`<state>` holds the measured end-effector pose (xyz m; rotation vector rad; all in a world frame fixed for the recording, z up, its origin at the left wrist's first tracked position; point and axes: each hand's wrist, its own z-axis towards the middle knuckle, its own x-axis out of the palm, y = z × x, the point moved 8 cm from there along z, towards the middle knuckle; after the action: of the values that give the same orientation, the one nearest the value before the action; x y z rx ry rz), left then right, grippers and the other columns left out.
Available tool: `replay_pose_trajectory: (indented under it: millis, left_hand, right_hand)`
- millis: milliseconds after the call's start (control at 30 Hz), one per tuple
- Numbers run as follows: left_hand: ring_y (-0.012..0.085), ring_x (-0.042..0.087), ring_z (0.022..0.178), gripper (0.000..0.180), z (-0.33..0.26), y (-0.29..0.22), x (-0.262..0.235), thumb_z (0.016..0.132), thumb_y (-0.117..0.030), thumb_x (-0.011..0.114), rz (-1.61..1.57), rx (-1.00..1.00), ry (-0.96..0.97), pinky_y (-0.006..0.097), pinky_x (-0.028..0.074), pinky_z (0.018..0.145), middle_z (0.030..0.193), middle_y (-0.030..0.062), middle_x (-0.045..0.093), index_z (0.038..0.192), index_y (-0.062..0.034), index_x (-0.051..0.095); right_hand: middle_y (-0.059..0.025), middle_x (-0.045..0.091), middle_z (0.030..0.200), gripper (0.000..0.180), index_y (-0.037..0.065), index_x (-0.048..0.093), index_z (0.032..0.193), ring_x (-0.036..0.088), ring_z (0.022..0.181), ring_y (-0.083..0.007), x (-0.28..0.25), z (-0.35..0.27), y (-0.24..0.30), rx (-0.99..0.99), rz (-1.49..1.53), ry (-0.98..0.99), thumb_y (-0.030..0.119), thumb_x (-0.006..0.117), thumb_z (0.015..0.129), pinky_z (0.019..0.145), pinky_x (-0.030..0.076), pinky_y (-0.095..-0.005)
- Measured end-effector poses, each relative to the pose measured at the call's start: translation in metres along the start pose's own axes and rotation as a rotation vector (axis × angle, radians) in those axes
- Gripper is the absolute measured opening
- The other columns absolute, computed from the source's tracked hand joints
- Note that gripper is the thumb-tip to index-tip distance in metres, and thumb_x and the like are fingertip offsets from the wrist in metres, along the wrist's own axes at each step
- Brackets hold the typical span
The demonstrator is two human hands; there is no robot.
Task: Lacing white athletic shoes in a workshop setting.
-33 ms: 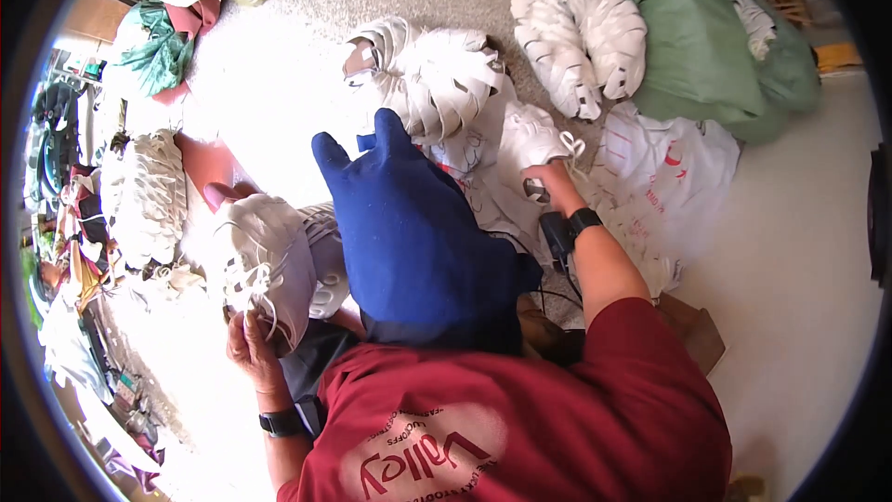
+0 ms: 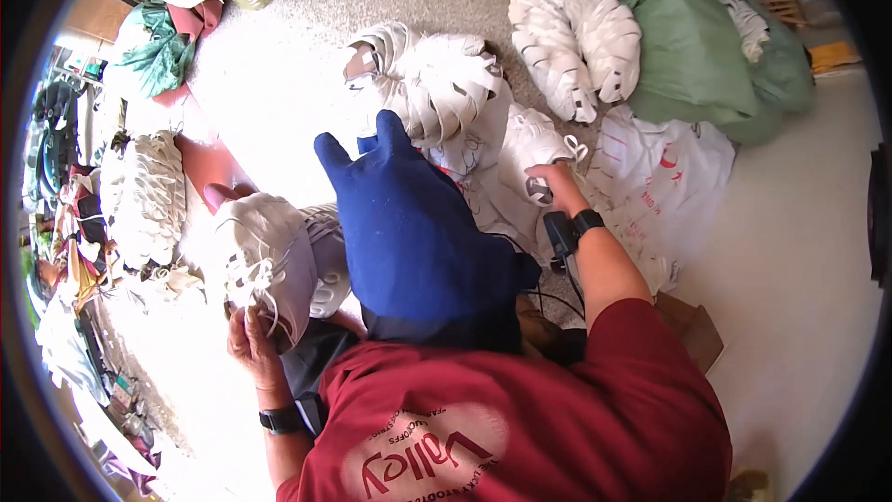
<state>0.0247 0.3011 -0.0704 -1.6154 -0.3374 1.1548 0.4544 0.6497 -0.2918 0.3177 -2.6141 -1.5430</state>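
At the left, my left hand (image 2: 249, 346) pinches the lower edge of a white laced shoe upper (image 2: 255, 246). Its fingers are closed near the loose white laces, and more nested white uppers stand beside it. On the right, my right hand (image 2: 560, 185) grips the opening of another white shoe upper (image 2: 531, 141), whose lace loop sticks out at one side. That upper is over a white printed plastic bag (image 2: 674, 153). Part of each grip is hidden by the uppers and fingers. A blue cloth (image 2: 409, 223) covers my lap between the two hands.
Nested white uppers lie in bundles ahead (image 2: 427, 79), at the far right (image 2: 576, 42) and at the left (image 2: 149, 195). A green sack (image 2: 683, 37) lies beyond the plastic bag. Dark cables (image 2: 555, 296) run below my right wrist, near a brown box (image 2: 692, 330).
My right hand and wrist have shifted very slightly along with the upper. The left hand keeps its hold in nearly the same place.
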Motion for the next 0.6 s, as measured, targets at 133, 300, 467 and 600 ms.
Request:
replay_pose_trajectory:
  millis: [133, 300, 467, 600]
  left_hand:
    - [0.0031, 0.036, 0.057, 0.02, -0.001, -0.004, 0.003, 0.091, -0.015, 0.051, -0.044, 0.071, 0.044, 0.018, 0.029, 0.051, 0.062, -0.0053, 0.044, 0.084, 0.0006, 0.061]
    - [0.0049, 0.04, 0.057, 0.02, -0.001, -0.005, 0.0, 0.09, -0.018, 0.053, -0.032, 0.143, 0.023, 0.02, 0.034, 0.052, 0.062, -0.0035, 0.048, 0.083, -0.0008, 0.06]
    - [0.0062, 0.039, 0.056, 0.02, -0.002, -0.002, 0.0, 0.091, -0.018, 0.053, -0.075, 0.079, 0.037, 0.022, 0.034, 0.052, 0.061, -0.0033, 0.046, 0.083, -0.0001, 0.059]
    - [0.0087, 0.051, 0.063, 0.019, -0.001, -0.007, 0.001, 0.091, -0.016, 0.052, 0.054, 0.076, 0.024, 0.022, 0.042, 0.059, 0.069, 0.0033, 0.059, 0.085, 0.0004, 0.06]
  right_hand:
    - [-0.009, 0.061, 0.088, 0.051, -0.002, 0.055, 0.106, 0.059, 0.072, -0.0212, -0.007, -0.027, 0.02, 0.088, -0.022, 0.018, 0.009, 0.068, 0.059, 0.065, 0.047, -0.0309]
    - [-0.0193, 0.064, 0.091, 0.053, -0.005, 0.059, 0.101, 0.063, 0.083, -0.029, 0.01, -0.031, 0.033, -0.012, -0.833, -0.161, 0.021, 0.071, 0.056, 0.073, 0.048, -0.0345]
    - [-0.0241, 0.062, 0.095, 0.038, -0.002, 0.064, 0.089, 0.059, 0.093, -0.0354, 0.037, -0.012, -0.02, 0.051, -1.048, -0.161, 0.022, 0.065, 0.06, 0.082, 0.046, -0.0395]
    - [-0.0226, 0.063, 0.087, 0.036, -0.002, 0.064, 0.081, 0.061, 0.084, -0.0364, 0.04, 0.012, -0.061, 0.002, -1.064, -0.156, 0.023, 0.067, 0.056, 0.076, 0.048, -0.0376]
